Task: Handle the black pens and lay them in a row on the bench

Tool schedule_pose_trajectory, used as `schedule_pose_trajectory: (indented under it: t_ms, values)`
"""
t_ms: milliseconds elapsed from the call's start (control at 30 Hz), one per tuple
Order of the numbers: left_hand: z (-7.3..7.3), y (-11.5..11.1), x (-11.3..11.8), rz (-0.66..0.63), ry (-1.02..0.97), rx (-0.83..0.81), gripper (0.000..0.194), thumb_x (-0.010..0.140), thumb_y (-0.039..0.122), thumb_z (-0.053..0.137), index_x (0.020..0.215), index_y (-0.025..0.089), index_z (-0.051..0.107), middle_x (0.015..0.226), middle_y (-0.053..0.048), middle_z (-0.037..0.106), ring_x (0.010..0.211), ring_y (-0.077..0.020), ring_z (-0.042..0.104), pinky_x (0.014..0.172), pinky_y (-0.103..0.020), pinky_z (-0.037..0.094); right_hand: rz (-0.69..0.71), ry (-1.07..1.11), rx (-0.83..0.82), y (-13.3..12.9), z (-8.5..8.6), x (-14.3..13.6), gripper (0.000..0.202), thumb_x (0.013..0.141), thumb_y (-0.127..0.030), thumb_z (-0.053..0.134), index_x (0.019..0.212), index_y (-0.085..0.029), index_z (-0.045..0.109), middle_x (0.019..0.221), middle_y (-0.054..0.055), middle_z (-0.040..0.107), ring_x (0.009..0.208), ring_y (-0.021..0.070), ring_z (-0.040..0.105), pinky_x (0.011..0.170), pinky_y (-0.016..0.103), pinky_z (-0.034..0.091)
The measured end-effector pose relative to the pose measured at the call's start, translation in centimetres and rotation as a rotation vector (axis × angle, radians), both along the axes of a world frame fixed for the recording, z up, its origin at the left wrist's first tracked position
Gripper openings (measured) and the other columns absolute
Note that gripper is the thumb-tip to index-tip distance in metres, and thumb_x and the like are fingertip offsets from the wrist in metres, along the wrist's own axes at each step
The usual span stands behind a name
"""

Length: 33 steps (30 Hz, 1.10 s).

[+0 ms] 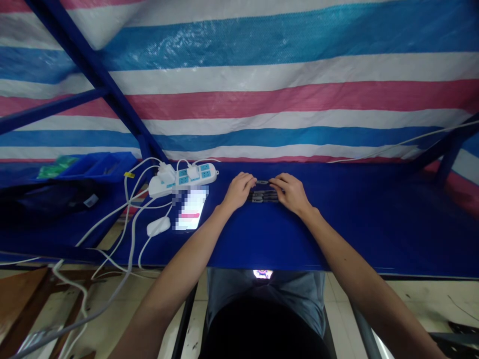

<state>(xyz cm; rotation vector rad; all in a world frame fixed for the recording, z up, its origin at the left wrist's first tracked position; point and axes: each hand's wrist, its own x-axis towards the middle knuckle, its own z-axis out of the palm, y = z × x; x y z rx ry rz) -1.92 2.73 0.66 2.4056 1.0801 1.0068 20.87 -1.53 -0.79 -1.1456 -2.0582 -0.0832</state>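
On a blue table (258, 239), between its far and near edges, a person's left hand (240, 190) and right hand (290, 192) each pinch one end of a dark pen-like stick (262, 182), fingertips nearly together; gripping both ends probably keeps it level. Similar sticks (264, 196) lie side by side just toward the near edge, perhaps grouped for neatness. Fingers cover the held stick's ends, the right hand hides part of the row, and markings are too small to read.

Soft light — sheen on tarp (277, 94) — phone screen (193, 204) blown-out.
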Motion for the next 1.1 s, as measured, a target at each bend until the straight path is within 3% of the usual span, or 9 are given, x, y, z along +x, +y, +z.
schedule_pose_trajectory:
  t_ms: [200,400,533,600,733,867,967,1100]
  values:
    - [0.0,0.2,-0.2,0.062,-0.084,0.010,0.051,0.110,0.040,0.038,0.066,0.021,0.054,0.070,-0.003,0.061,0.077,-0.0201,0.058,0.082,-0.036,0.047,-0.036,0.029,0.043,0.1,0.1,0.4,0.031,0.106,-0.028,0.047,0.117,-0.021,0.075,0.103,0.010,0.072,0.093,0.0241,0.063,0.082,0.039,0.048]
    - [-0.4,0.4,-0.4,0.090,-0.245,-0.019,0.023,0.108,0.036,0.048,0.100,0.022,0.064,0.091,-0.003,0.071,0.090,-0.0189,0.067,0.085,-0.032,0.049,-0.123,0.106,0.103,0.7,-0.1,2.3,0.026,0.103,-0.029,0.052,0.107,-0.022,0.077,0.098,0.009,0.071,0.090,0.0238,0.064,0.080,0.040,0.047]
    - [-0.6,0.5,-0.4,0.096,-0.282,-0.032,0.018,0.107,0.033,0.049,0.106,0.022,0.063,0.091,-0.002,0.072,0.088,-0.0174,0.068,0.084,-0.031,0.048,-0.121,0.104,0.113,0.9,-0.1,2.7,0.024,0.103,-0.029,0.054,0.106,-0.023,0.077,0.097,0.009,0.071,0.091,0.0242,0.064,0.080,0.040,0.047]
    - [-0.5,0.5,-0.4,0.090,-0.263,-0.015,0.020,0.107,0.033,0.050,0.099,0.021,0.064,0.089,-0.002,0.071,0.087,-0.0176,0.066,0.084,-0.031,0.047,-0.094,0.096,0.086,0.9,-0.2,2.5,0.024,0.103,-0.029,0.053,0.111,-0.023,0.075,0.099,0.009,0.072,0.093,0.0252,0.065,0.082,0.042,0.048]
    - [-0.4,0.4,-0.2,0.062,-0.161,0.009,0.044,0.108,0.039,0.047,0.071,0.020,0.061,0.074,-0.002,0.066,0.081,-0.0189,0.062,0.079,-0.033,0.045,-0.024,0.102,0.061,0.8,-0.4,1.4,0.024,0.104,-0.031,0.053,0.112,-0.021,0.074,0.103,0.010,0.074,0.096,0.0261,0.066,0.084,0.042,0.051]
    - [-0.4,0.3,0.0,-0.013,-0.052,-0.017,0.052,0.108,0.043,0.046,0.063,0.019,0.060,0.070,-0.002,0.064,0.078,-0.0189,0.060,0.078,-0.035,0.044,0.015,0.036,0.081,0.5,-0.4,0.2,0.023,0.105,-0.028,0.052,0.105,-0.020,0.074,0.103,0.011,0.074,0.094,0.0250,0.065,0.084,0.041,0.050]
    - [-0.3,0.3,0.0,-0.046,-0.030,-0.017,0.041,0.106,0.039,0.052,0.072,0.020,0.067,0.080,-0.002,0.070,0.084,-0.0196,0.062,0.083,-0.036,0.046,0.001,-0.005,0.085,0.3,-0.3,-0.3,0.023,0.105,-0.026,0.051,0.106,-0.019,0.073,0.102,0.010,0.074,0.092,0.0241,0.064,0.082,0.039,0.048]
    - [-0.5,0.4,-0.1,-0.068,-0.105,0.031,0.008,0.098,0.029,0.069,0.096,0.023,0.074,0.099,-0.003,0.074,0.098,-0.0210,0.065,0.093,-0.038,0.049,-0.040,-0.076,0.050,0.1,-0.3,-0.4,0.025,0.106,-0.026,0.050,0.106,-0.018,0.073,0.097,0.010,0.074,0.088,0.0239,0.064,0.078,0.038,0.044]
